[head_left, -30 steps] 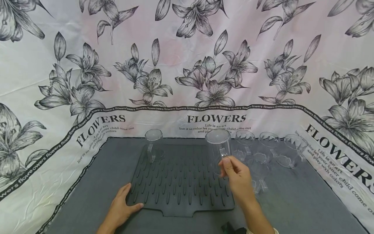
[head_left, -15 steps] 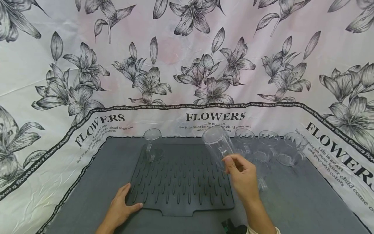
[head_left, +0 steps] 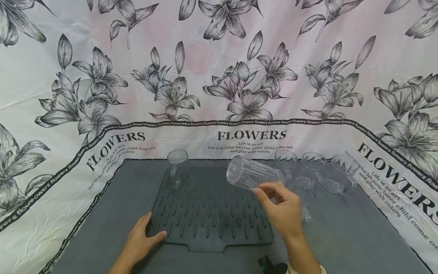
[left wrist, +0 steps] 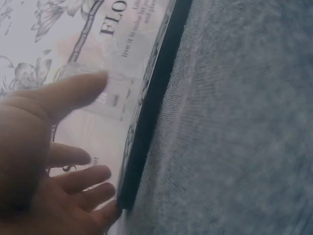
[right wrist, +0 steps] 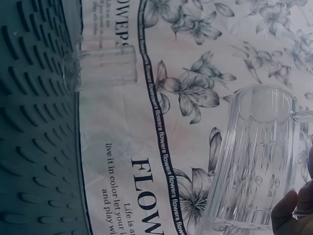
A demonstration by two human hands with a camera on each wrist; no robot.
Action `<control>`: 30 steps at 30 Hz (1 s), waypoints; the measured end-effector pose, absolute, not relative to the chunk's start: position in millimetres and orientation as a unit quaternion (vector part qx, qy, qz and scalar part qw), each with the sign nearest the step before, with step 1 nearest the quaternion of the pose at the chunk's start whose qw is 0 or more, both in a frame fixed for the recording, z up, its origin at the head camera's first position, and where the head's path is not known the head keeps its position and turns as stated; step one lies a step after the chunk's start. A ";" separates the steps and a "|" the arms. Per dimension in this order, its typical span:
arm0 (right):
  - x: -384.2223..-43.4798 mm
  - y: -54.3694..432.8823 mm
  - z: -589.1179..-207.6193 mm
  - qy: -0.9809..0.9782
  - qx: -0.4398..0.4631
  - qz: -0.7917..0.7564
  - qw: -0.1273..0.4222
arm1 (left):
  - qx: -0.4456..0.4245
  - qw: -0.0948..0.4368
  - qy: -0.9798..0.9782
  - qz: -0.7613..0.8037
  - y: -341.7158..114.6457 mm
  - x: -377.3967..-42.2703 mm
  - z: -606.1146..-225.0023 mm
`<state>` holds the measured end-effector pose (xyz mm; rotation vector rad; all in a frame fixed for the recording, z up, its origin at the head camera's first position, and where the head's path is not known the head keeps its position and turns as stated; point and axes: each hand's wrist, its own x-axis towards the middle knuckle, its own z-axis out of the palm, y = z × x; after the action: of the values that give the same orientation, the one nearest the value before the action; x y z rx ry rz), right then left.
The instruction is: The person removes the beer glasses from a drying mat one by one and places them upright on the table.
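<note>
My right hand (head_left: 282, 207) pinches the handle of a clear ribbed mug (head_left: 251, 173) and holds it in the air above the right part of the dark drying mat (head_left: 212, 228). The mug lies tilted nearly on its side, one round end facing left. In the right wrist view this mug (right wrist: 252, 161) shows large, with fingertips at its handle. At the mat's front left corner my left hand (head_left: 137, 239) rests with thumb and fingers spread; the left wrist view shows the fingers (left wrist: 90, 196) beside the mat's edge (left wrist: 146, 132). Another clear mug (head_left: 178, 169) stands at the mat's back left.
Several more clear mugs (head_left: 313, 173) stand on the grey tabletop (head_left: 356, 228) right of the mat, partly behind my right hand. A small black object (head_left: 270, 265) lies at the front edge. A flower-printed cloth (head_left: 191, 140) closes off the back and sides.
The mug in my right hand has tipped over to the left, from upright to nearly horizontal. My left hand has stayed at the mat's corner.
</note>
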<state>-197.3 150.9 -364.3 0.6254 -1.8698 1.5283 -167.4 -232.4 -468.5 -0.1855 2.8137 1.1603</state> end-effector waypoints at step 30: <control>-199.1 136.1 -345.6 -0.682 0.357 0.481 0.420 | 0.129 -0.110 0.765 0.621 -140.6 -186.4 -390.9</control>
<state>-199.1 136.1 -345.6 0.8940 -1.7101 1.2044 -186.4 -140.6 -390.9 0.4365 2.5886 2.0994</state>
